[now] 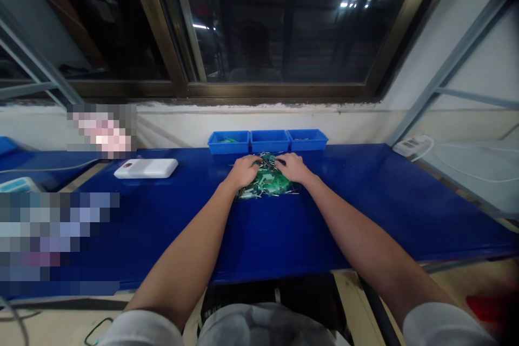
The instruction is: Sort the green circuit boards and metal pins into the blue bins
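A loose pile of small green pieces and thin metal pins [270,181] lies on the blue tabletop. Too small to name exactly, some parts look clear or pale green. On the pile's left side rests my left hand [244,171], its fingers curved inward and touching the pieces. From the right, my right hand [294,167] touches the pile's far part, thumb and fingers apart around dark thin pins. Some fingertips are hidden among the pieces. Just behind the hands stand three blue bins: the left bin [228,147] holds green pieces, the middle bin [270,145], and the right bin [308,144] with a few thin pieces.
A white power bank-like box [146,168] lies on the blue table [174,221] at the left. Blurred patches cover areas at the far left. A white power strip with a cable [412,145] sits by the right edge. Behind the bins are a wall and a window [279,27].
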A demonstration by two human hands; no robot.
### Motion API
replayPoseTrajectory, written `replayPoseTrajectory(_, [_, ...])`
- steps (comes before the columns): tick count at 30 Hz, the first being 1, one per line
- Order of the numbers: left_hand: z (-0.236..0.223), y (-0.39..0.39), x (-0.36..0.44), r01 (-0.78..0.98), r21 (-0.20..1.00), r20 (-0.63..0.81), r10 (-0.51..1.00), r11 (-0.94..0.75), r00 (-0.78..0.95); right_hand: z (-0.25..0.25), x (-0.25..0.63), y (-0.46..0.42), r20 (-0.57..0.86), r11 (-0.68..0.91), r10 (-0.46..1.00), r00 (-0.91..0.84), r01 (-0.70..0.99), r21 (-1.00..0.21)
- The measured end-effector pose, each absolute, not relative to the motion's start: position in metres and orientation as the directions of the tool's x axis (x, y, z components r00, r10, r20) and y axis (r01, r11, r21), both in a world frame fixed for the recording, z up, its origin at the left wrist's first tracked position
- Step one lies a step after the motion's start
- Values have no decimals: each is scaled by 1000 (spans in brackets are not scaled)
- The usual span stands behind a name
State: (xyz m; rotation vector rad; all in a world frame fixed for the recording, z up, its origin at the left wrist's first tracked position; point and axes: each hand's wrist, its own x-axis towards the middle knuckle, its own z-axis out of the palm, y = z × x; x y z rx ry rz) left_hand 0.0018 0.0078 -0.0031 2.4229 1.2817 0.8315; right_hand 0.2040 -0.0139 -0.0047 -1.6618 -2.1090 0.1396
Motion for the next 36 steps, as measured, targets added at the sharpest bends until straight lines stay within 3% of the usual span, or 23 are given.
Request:
replayPoseTrajectory(4, [0, 6, 3, 685, 440, 424, 807, -580, 411, -1, 206, -17, 371, 296, 918, -143, 868, -398])
replayPoseTrajectory(8, [5, 4, 4, 681, 461, 466, 809, -569, 359, 0, 211, -14, 467, 294, 883, 42, 726, -622])
replayPoseTrajectory(11, [7, 2, 5, 635, 554, 451, 835, -539, 315, 1, 211, -11, 381, 275, 908, 177, 434, -858])
replayPoseTrajectory(13, [7, 1, 7, 555, 657, 435, 858, -510, 274, 4, 208, -11, 265, 237, 951, 161, 174, -956])
replayPoseTrajectory(15, [7, 1, 10, 447, 753, 415, 875, -484, 248, 7, 203, -14, 176, 180, 979, 99, -34, -983])
replayPoseTrajectory(18, [6, 2, 14, 329, 829, 395, 889, -453, 231, 11, 196, -21, 125, 125, 992, 12, -188, -974])
replayPoseTrajectory(22, [5, 4, 16, 238, 836, 455, 867, -494, 203, 11, 192, -25, 133, 118, 989, -62, -201, -973])
replayPoseTrajectory(27, [12, -1, 15, 226, 754, 605, 786, -616, 125, 6, 194, -21, 272, 261, 962, -29, -195, -945])
replayPoseTrajectory(31, [17, -6, 15, 233, 734, 626, 768, -638, 132, 7, 196, -22, 345, 333, 938, -37, -182, -925])
replayPoseTrajectory(33, [17, -8, 14, 283, 682, 659, 734, -674, 163, 8, 197, -23, 363, 352, 931, -42, -160, -922])
replayPoseTrajectory(36, [14, -9, 13, 379, 513, 726, 624, -771, 288, 9, 200, -24, 375, 369, 926, -45, -99, -924])
